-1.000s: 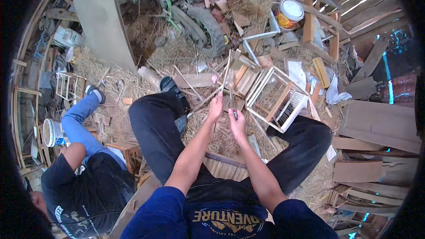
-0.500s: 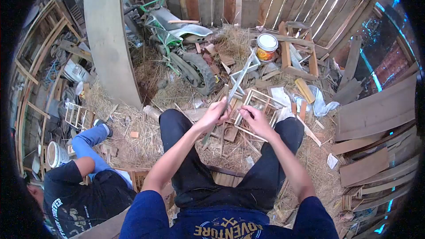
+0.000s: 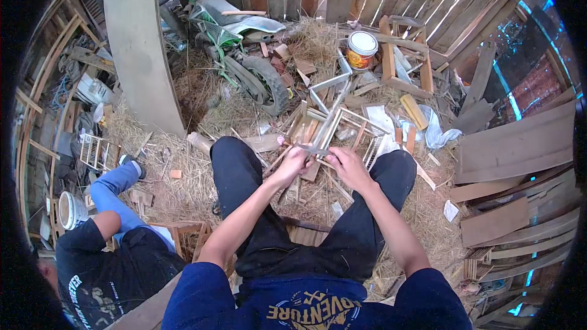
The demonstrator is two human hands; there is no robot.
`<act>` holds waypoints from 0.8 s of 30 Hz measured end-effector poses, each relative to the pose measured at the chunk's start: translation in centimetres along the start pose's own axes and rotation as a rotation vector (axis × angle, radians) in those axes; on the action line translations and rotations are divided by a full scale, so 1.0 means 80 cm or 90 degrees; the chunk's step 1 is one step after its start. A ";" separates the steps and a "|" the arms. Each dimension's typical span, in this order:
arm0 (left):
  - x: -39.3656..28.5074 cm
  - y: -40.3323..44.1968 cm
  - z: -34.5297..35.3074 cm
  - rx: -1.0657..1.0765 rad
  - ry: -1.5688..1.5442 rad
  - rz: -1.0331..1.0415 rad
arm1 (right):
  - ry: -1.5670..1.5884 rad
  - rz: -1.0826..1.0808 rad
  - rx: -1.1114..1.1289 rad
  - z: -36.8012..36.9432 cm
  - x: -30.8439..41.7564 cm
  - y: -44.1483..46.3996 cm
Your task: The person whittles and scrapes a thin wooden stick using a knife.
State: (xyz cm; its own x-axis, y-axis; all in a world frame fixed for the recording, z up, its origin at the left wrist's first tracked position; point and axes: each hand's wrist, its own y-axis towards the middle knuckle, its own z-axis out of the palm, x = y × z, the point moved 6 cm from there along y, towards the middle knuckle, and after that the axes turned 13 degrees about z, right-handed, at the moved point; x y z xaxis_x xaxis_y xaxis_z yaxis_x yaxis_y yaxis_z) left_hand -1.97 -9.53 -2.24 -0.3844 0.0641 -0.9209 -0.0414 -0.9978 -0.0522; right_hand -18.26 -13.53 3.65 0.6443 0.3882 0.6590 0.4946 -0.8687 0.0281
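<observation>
Pale strip is between the knees, its far part slanting over the pale slatted frame. Fingers of the left hand are closed round the near part. Fingers of the right hand are curled, apparently gripping the handle of a knife; the blade points towards the left hand and appears to cross the strip. Edge direction and blade contact cannot be told.

Assessment: the blade lies very near the left fingers, so these should sit behind the edge, with the cutting path clear of both thighs. Light, shallow strokes at a low, even angle suit so thin a piece; a deep bite could split it. A firm left grip limits twisting, and the far end should swing free of the frame.
</observation>
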 end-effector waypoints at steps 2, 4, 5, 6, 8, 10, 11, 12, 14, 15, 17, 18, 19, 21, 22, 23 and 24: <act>0.015 -0.004 0.001 -0.019 -0.063 -0.061 | -0.010 -0.010 0.019 0.003 0.007 0.003; 0.020 -0.006 0.003 -0.031 -0.075 -0.100 | -0.012 -0.011 0.037 0.006 0.014 0.007; 0.021 -0.005 0.003 -0.045 -0.094 -0.098 | -0.011 -0.013 0.029 0.008 0.014 0.009; 0.022 -0.003 0.002 -0.058 -0.101 -0.103 | -0.009 -0.013 0.022 0.010 0.013 0.011; 0.024 -0.001 0.001 -0.085 -0.117 -0.115 | -0.008 -0.014 0.015 0.014 0.012 0.012; 0.024 0.000 0.000 -0.085 -0.075 -0.069 | -0.011 -0.018 0.014 0.010 0.017 0.014; 0.022 -0.002 -0.001 -0.070 -0.034 -0.037 | -0.008 -0.030 0.018 0.013 0.016 0.014; 0.016 -0.003 0.002 -0.054 0.006 -0.005 | -0.012 -0.038 0.014 0.016 0.014 0.014; 0.005 -0.003 0.004 0.005 0.038 0.077 | -0.021 -0.049 0.005 0.020 0.008 0.010; 0.003 -0.003 0.005 -0.003 0.086 0.096 | -0.035 -0.056 0.011 0.019 0.010 0.009; 0.002 0.000 0.002 0.017 0.186 0.145 | -0.052 -0.057 -0.004 0.016 0.011 0.009; -0.003 0.000 0.003 0.015 0.222 0.162 | -0.058 -0.060 -0.011 0.015 0.013 0.009; -0.009 -0.002 0.004 0.010 0.259 0.179 | -0.048 -0.045 -0.004 0.013 0.014 0.009; -0.009 -0.003 0.001 0.015 0.296 0.173 | -0.067 -0.047 -0.009 0.013 0.011 0.012; -0.006 -0.003 0.001 0.013 0.291 0.177 | -0.077 -0.048 -0.013 0.012 0.010 0.012; -0.004 -0.003 0.001 0.011 0.285 0.182 | -0.087 -0.048 -0.021 0.012 0.010 0.011; -0.005 -0.002 0.001 0.007 0.279 0.190 | -0.097 -0.051 -0.028 0.010 0.010 0.013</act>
State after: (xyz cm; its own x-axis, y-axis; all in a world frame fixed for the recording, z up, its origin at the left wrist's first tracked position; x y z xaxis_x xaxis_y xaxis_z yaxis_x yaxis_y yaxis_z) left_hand -1.92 -9.43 -1.82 0.0403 -0.2383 -0.9703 0.0002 -0.9711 0.2385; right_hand -16.72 -13.85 3.60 0.6867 0.4958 0.5316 0.5240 -0.8445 0.1108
